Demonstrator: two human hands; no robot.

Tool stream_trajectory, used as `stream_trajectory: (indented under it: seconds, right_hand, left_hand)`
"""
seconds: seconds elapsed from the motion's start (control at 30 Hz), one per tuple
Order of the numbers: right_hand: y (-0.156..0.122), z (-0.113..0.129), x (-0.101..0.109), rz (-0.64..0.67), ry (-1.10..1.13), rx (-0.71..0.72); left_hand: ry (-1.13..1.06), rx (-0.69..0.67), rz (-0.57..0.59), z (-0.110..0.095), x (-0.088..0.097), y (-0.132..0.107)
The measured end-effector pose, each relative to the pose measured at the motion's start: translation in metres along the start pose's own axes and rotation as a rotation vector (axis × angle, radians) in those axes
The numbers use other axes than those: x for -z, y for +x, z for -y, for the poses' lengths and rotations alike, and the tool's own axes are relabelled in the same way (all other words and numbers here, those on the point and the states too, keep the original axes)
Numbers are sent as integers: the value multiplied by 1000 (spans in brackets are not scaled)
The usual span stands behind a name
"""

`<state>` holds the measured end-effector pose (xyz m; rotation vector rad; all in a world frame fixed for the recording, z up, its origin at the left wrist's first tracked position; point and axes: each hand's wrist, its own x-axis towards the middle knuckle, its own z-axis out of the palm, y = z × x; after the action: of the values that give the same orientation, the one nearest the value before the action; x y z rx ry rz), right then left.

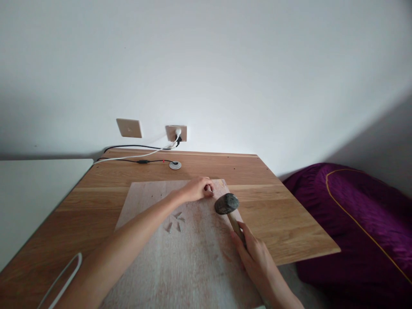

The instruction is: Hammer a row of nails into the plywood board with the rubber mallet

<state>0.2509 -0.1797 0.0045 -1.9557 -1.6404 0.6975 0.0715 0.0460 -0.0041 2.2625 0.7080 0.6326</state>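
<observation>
While R hand [254,257] grips mallet [227,204], L hand [196,189] pinches nail [212,191] on wood board [189,266] w/ loose nails [175,221].

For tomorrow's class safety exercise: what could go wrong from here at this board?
The hammer in the right hand hangs close to the fingers of the left hand, so a mistimed swing could hit them. The loose nails lying on the board could get scattered.

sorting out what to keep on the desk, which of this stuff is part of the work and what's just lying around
Part of the work: right hand gripping a dark-headed mallet with a wooden handle; left hand on a pale plywood board; short metal nails.
Lying about: looped white cable; thin black cable; round white desk grommet; purple bedcover.
</observation>
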Motion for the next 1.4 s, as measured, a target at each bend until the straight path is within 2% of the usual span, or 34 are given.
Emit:
stream_trajectory:
  seconds: [0.13,0.3,0.37,0.57,0.73,0.83,1.0,1.2,1.4]
  right_hand:
    - [6,6,13,134,52,7]
    - [18,8,23,283,104,-63]
    - [21,8,25,309,106,-64]
    - [31,14,34,202,110,-39]
    - [45,36,48,84,18,58]
    - [55,47,49,25,-48,109]
    - [65,46,40,116,-84,105]
    - [56,40,50,-9,-84,64]
    - [55,29,49,51,-54,20]
  left_hand:
    - [-41,45,-4,7,-4,2]
    - [-47,64,-21,13,-8,3]
    - [-51,65,-10,13,-8,3]
    - [0,90,1,8,-7,1]
    - [18,92,-19,10,-8,1]
    - [17,94,-17,12,-8,0]
    - [40,50,-70,12,-9,0]
    - [-29,67,-20,10,-10,3]
    - [2,61,-84,5,-8,0]
